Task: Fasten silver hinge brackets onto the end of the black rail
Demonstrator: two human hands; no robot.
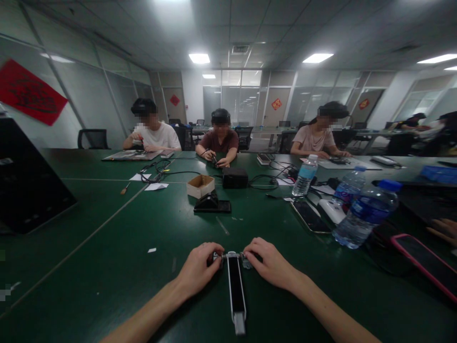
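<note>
A long narrow black and silver device (pixel 236 290) lies on the green table (pixel 107 267), pointing toward me. My left hand (pixel 198 267) is closed in a pinch on the left side of its far end. My right hand (pixel 266 261) pinches the right side of that same end. Small metal parts sit between my fingertips, too small to name.
A small cardboard box (pixel 200 185), a black stand (pixel 212 204) and a black box (pixel 234 177) with cables sit ahead. Water bottles (pixel 364 214), phones (pixel 310 216) and a pink-edged phone (pixel 424 264) lie to the right. Three people work across the table. Another person's fingers (pixel 442 227) show at far right.
</note>
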